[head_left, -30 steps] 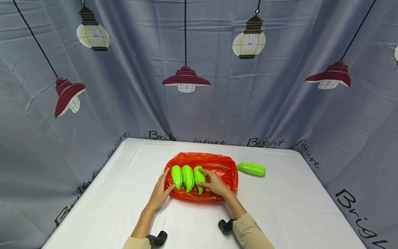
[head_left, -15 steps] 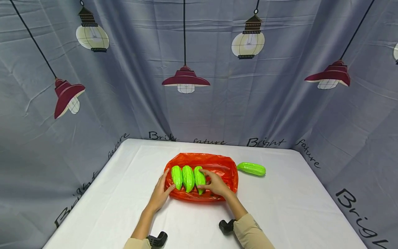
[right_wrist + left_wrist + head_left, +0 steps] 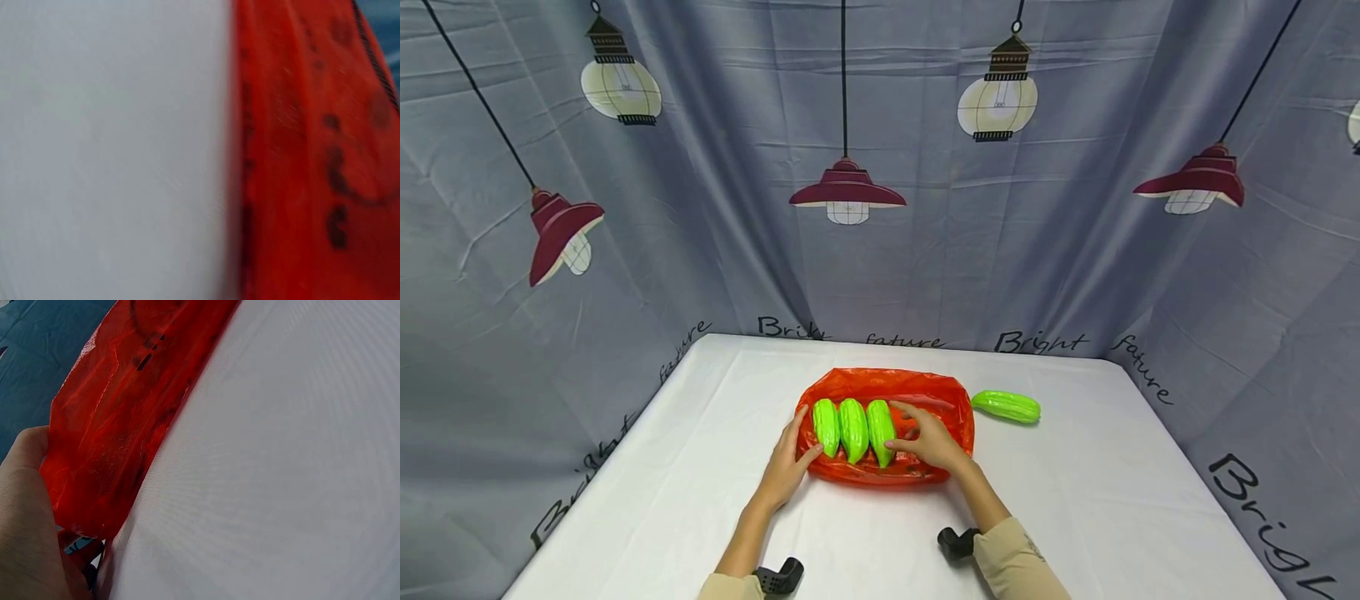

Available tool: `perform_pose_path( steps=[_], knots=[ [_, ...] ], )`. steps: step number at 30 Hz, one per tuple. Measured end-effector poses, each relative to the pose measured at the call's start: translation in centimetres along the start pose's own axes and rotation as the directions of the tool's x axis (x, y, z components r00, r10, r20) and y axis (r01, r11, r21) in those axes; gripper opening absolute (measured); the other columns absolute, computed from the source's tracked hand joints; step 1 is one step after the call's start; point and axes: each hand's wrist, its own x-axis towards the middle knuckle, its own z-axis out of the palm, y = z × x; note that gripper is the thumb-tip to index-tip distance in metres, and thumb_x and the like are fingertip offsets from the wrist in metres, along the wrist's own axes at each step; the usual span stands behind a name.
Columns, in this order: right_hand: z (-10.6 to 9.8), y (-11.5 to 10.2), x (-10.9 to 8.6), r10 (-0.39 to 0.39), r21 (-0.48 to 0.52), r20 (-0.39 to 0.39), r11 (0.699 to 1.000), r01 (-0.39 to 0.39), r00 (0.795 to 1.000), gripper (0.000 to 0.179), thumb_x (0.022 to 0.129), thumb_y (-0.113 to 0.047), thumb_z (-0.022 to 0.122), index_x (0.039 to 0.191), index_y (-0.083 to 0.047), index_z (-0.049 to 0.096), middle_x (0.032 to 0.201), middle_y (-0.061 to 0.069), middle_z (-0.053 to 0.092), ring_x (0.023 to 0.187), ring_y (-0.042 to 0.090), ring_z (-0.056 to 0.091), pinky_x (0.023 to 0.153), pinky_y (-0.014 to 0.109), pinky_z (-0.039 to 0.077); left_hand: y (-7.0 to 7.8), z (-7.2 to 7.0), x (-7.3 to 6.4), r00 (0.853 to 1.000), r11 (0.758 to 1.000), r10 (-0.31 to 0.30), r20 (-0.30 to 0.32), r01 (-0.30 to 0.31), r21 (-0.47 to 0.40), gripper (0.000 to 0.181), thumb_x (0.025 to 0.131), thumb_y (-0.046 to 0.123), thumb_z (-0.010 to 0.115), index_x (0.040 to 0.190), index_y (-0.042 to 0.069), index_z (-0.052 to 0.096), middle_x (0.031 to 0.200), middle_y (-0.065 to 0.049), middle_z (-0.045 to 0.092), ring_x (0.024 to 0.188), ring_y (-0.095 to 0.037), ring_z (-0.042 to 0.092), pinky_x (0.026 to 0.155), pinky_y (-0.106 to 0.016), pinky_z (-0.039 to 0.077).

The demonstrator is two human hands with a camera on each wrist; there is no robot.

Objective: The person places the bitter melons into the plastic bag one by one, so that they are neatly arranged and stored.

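A red plastic bag [image 3: 887,379] lies spread open on the table with three bright green ridged gourds side by side in its left half: a left gourd [image 3: 826,425], a middle gourd [image 3: 853,429] and a right gourd [image 3: 880,429]. My left hand [image 3: 785,468] grips the bag's left rim, thumb inside; in the left wrist view the hand [image 3: 25,512] is at the bag's edge. Inside the bag, my right hand [image 3: 931,442] has thumb and fingers spread beside the right gourd, the thumb tip close to its lower end. The right wrist view shows only the bag's near side [image 3: 281,156], blurred.
A fourth green gourd [image 3: 1007,407] lies on the white-covered table [image 3: 1060,500], just right of the bag. Behind the table hangs a grey-blue curtain [image 3: 722,208] printed with lamps. Each wrist carries a black camera mount [image 3: 957,543].
My right hand has let go of the right gourd and drawn slightly right, its fingers spreading. The left hand and the three gourds stay in place.
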Motion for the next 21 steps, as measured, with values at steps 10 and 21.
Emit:
perform_pose_path(
  steps=[10, 21],
  knots=[
    [-2.6, -0.1, -1.5, -0.059, 0.073, -0.011, 0.996, 0.06, 0.998, 0.069, 0.076, -0.024, 0.076, 0.137, -0.018, 0.045, 0.121, 0.017, 0.055, 0.099, 0.035, 0.057, 0.077, 0.04, 0.05, -0.1, 0.0, 0.1, 1.0, 1.0, 0.002, -0.002, -0.002, 0.001, 0.069, 0.09, 0.035, 0.056, 0.148, 0.021, 0.022, 0.145, -0.017, 0.03, 0.131, -0.038, 0.028, 0.101, -0.06, 0.023],
    [-6.4, -0.5, -3.1, -0.03, 0.054, -0.143, 0.998, 0.038, 0.989, 0.061, 0.076, -0.026, 0.075, 0.131, -0.016, 0.051, 0.116, 0.011, 0.059, 0.096, 0.028, 0.058, 0.079, 0.042, 0.049, 0.0, 0.0, 0.1, 1.0, 1.0, 0.008, 0.001, -0.008, 0.012, 0.069, 0.09, 0.034, 0.057, 0.148, 0.019, 0.022, 0.145, -0.017, 0.03, 0.131, -0.038, 0.028, 0.1, -0.06, 0.024]
  ],
)
